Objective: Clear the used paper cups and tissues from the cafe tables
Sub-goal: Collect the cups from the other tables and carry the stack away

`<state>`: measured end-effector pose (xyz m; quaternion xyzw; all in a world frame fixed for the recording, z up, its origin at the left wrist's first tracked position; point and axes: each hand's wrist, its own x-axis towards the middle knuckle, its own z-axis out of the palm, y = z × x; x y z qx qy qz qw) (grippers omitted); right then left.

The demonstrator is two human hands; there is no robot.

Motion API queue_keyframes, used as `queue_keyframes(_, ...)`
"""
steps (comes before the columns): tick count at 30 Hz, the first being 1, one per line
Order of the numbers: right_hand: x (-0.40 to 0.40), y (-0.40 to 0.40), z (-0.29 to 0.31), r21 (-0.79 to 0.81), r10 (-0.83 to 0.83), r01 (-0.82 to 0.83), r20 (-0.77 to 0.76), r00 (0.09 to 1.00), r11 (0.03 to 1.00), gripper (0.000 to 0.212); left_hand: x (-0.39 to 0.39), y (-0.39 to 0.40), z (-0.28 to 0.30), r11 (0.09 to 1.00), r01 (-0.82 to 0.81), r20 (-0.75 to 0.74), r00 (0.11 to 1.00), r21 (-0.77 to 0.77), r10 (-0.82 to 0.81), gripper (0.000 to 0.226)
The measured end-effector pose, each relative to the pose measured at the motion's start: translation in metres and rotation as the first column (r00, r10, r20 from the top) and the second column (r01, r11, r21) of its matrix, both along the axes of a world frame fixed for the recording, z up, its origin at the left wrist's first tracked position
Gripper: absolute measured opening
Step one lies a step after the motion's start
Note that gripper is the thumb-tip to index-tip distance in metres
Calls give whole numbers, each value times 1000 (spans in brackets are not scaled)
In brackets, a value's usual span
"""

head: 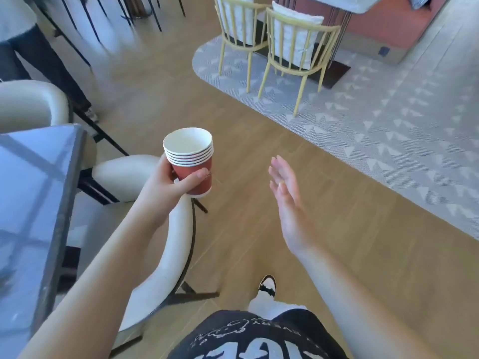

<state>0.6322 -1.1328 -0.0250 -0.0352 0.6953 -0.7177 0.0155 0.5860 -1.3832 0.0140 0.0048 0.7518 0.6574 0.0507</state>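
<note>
A stack of several red paper cups (191,156) with white rims and white insides is held upright in front of me over the wooden floor. My left hand (168,183) grips the stack low on its side, thumb across the front. To the right of the cups, and apart from them, my right hand (287,200) hovers with straight fingers and holds nothing. No tissues are in view.
A glossy dark table (33,203) fills the left edge, with white cushioned chairs (166,255) beside it. Two yellow wooden chairs (293,55) stand on a grey patterned rug at the back. A person's legs (39,60) are at top left. Wooden floor stretches ahead.
</note>
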Motion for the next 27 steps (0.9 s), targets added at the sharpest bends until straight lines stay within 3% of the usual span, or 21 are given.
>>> queue_keyframes(7,-131,48,11,8,44,-44,-2,999,999,70,-103,39,4,995,-95,3,995,39,95,66)
queue_keyframes(12,-214,53,4,13,93,-93,31,995,996,75,-163,39,-6,988,-152,23,988,37,152,66)
queue_keyframes(19,-341,12,-7,68,195,-199,66,979,978,54,-268,4,-26,976,-216,46,975,-4,216,69)
queue_keyframes(24,-437,-38,12,88,215,-223,96,972,971,59,-352,-28,-24,975,-222,70,973,8,221,57)
queue_keyframes(27,-489,-60,19,90,243,-251,90,966,964,60,-403,-39,-20,973,-230,91,969,8,228,64)
